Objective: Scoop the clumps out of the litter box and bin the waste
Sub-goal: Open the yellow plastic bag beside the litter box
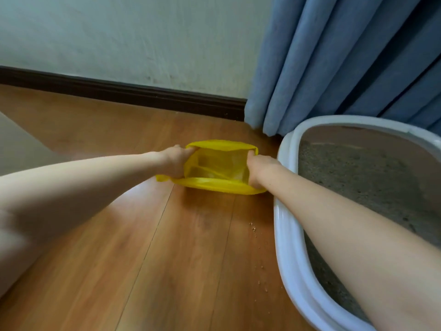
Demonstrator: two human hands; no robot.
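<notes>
White litter box (284,225) right of yellow bag (214,185), blue curtain (334,63) behind.

You have two hands in view: your left hand (175,161) and your right hand (259,170), each with its fingers hooked into one side of the mouth of a single yellow bag (214,185). Count one white litter box (284,225), holding one bed of grey litter (358,177). One blue curtain (334,58) hangs behind it. Loose crumbs (252,226) lie scattered on the one wooden floor (143,247), too small and many to count exactly.
</notes>
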